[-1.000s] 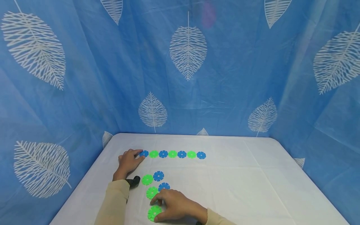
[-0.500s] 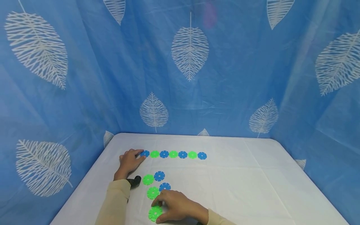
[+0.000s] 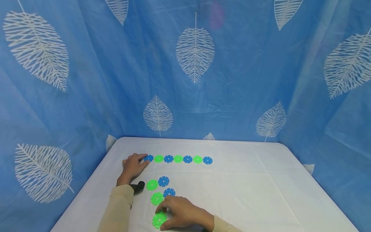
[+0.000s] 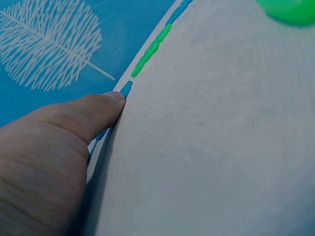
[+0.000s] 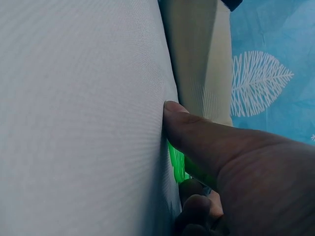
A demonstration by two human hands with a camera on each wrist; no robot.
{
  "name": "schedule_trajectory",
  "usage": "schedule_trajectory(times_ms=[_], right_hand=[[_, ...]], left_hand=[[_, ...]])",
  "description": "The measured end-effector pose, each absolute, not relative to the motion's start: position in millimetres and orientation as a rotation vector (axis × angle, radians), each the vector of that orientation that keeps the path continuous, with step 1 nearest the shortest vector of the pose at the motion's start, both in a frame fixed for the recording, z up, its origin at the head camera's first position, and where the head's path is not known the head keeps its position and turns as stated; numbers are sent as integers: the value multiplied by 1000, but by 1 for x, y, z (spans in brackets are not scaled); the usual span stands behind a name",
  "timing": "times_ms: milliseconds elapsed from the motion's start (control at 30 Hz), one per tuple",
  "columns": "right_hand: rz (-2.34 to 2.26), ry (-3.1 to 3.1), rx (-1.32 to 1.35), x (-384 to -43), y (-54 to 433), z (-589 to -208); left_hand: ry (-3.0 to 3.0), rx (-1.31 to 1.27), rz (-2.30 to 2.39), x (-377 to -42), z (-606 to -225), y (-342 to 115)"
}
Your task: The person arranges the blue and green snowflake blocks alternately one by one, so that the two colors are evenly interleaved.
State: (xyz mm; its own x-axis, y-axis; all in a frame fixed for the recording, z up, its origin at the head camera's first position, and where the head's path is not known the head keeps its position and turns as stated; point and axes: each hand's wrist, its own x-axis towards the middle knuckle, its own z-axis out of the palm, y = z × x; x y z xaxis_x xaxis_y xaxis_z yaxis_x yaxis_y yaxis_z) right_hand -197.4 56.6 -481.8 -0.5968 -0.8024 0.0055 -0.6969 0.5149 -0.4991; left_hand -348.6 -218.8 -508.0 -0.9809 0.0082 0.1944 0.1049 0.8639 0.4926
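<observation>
A row of several notched plastic discs, blue and green by turns, lies across the back of the white table. My left hand (image 3: pixel 133 166) is at the row's left end, thumb and index finger on opposite edges of a blue interlocking disc (image 3: pixel 149 158). In the left wrist view the thumb's tip meets that blue disc (image 4: pixel 127 89). Near the front, my right hand (image 3: pixel 181 211) has thumb and fingers curled about a green interlocking disc (image 3: pixel 159 220). The right wrist view shows this green disc (image 5: pixel 175 164) edge-on, with layered-looking edges, partly hidden by the thumb.
Between the hands lie two more green discs (image 3: pixel 152 185) and two blue discs (image 3: pixel 163 181); the nearer blue one is partly behind the right hand. A black wrist device (image 3: pixel 138 187) sits on the left wrist. Blue leaf-print cloth (image 3: pixel 232 80) surrounds the white table (image 3: pixel 246 193).
My right index finger has drawn in from beyond the green disc to its far edge. The left hand keeps its place on the blue disc. The head view shifts slightly.
</observation>
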Motion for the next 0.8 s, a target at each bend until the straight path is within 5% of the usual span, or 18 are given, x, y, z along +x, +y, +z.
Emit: schedule_trajectory(times_ms=[800], right_hand=[[-673, 2545, -1444, -201, 58, -485]], left_hand=[[-2825, -93, -776, -349, -511, -220]])
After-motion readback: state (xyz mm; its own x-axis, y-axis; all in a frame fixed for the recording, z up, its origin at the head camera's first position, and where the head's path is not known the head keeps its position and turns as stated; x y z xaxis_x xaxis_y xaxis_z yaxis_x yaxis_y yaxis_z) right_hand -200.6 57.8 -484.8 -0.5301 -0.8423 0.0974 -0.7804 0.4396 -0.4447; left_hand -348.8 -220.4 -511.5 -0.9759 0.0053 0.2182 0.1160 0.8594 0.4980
